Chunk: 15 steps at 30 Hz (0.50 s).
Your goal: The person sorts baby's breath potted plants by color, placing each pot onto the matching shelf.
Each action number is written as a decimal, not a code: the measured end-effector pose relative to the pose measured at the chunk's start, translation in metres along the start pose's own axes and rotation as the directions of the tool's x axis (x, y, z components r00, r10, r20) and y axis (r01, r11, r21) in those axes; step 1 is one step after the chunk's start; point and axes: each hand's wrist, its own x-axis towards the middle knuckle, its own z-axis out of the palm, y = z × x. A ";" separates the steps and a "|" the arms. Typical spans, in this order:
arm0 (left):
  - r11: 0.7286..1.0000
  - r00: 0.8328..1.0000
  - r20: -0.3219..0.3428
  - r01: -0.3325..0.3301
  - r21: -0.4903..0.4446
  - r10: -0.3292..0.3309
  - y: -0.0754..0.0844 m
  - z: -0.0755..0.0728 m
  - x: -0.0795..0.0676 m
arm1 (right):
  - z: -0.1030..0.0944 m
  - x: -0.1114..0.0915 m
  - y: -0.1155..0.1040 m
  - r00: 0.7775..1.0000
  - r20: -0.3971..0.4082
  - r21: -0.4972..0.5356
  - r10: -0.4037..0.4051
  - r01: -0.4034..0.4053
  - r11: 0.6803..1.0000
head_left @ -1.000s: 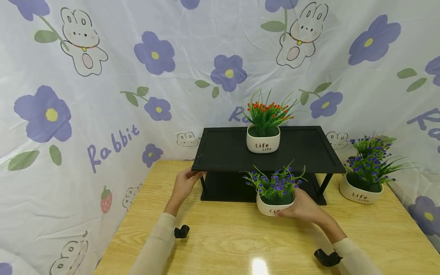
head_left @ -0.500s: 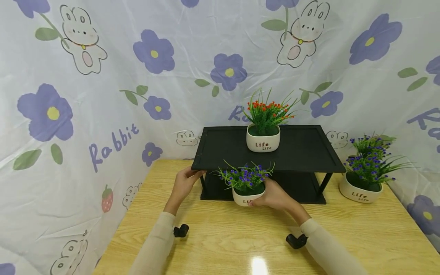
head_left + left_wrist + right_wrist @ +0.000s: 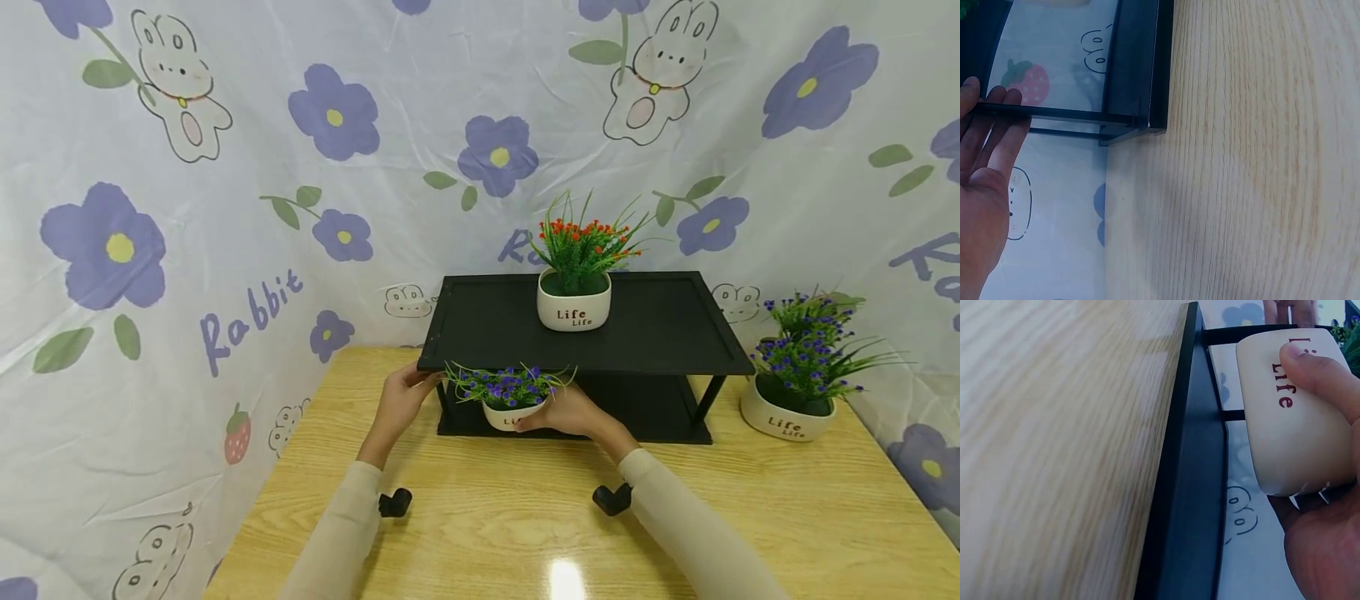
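My right hand (image 3: 576, 412) grips a white pot (image 3: 504, 416) of purple flowers (image 3: 512, 385), thumb across its "Life" lettering. In the right wrist view, the pot hovers just above the lower board (image 3: 1188, 487) of a black two-tier shelf (image 3: 487, 325). Its leaves overlap the front edge of the upper board in the head view. At the shelf's front left corner my left hand (image 3: 401, 408) holds the frame; in the left wrist view its thumb (image 3: 969, 94) and fingers lie either side of a black post (image 3: 1066, 114).
A white pot with red flowers (image 3: 573, 310) stands on the upper board. Purple-flowered plants in a white pot (image 3: 787, 417) stand right of the shelf on the wooden table (image 3: 480, 517). A printed curtain (image 3: 420, 83) hangs behind and to the sides.
My right hand has carried the purple-flowered pot leftward and inward, from in front of the shelf to the space between its boards. My left hand has stayed at the corner.
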 end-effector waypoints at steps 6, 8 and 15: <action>1.000 1.000 -0.007 0.011 0.026 -0.011 -0.001 -0.001 0.001 | 0.007 0.019 0.001 0.999 0.034 0.063 0.002 -0.004 0.998; 1.000 1.000 -0.003 0.018 0.024 -0.018 -0.001 -0.001 0.002 | 0.008 0.023 0.000 0.998 0.038 0.098 0.051 -0.054 0.994; 0.998 1.000 -0.013 0.026 0.055 -0.025 -0.002 -0.001 0.002 | 0.013 0.035 0.000 0.965 0.064 0.128 0.254 -0.260 0.957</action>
